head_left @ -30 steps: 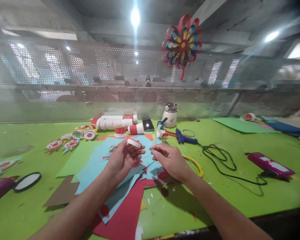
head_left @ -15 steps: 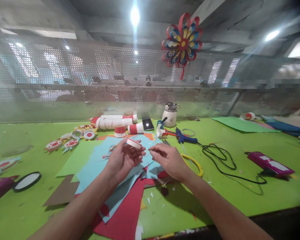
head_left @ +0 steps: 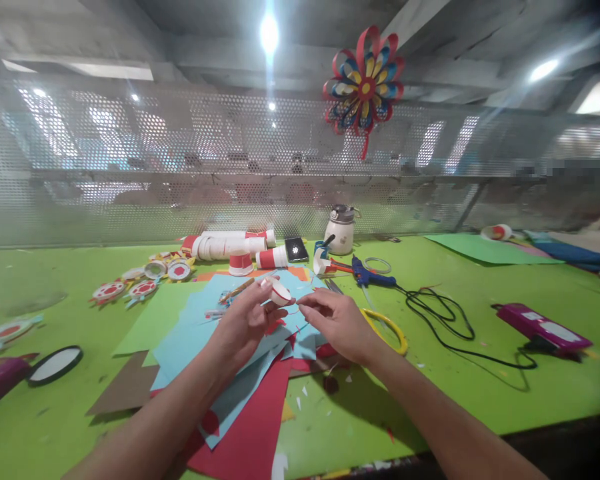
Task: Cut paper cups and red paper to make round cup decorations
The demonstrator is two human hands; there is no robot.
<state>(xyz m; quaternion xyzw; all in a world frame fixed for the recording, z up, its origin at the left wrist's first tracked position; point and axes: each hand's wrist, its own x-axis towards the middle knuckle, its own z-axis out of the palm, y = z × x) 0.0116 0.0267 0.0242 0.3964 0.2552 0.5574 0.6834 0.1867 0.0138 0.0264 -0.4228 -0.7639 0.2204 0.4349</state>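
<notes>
My left hand (head_left: 243, 320) is closed on a shallow white paper cup base (head_left: 281, 292) with a red edge, tilted above the paper sheets. Just right of it, my right hand (head_left: 337, 321) has thumb and fingertips pinched together; what they hold, if anything, is too small to make out. Under both hands lie light blue paper sheets (head_left: 185, 350) and a red sheet (head_left: 253, 427), with small scraps around. A brown-handled tool (head_left: 240, 290) rests behind my left hand. Beside my right wrist are yellow-handled scissors (head_left: 400, 337).
A blue glue gun (head_left: 373, 275) lies right, its black cord running toward a purple power strip (head_left: 543, 327). Paper cups (head_left: 271, 257), a phone (head_left: 296, 249) and a bottle (head_left: 339, 232) stand behind. Paper turtle-like pieces (head_left: 143, 288) sit left, near a round black-rimmed object (head_left: 55, 365).
My left hand has turned the cup base, so it tilts downward to the right and shows more of its white face. My right hand has barely moved.
</notes>
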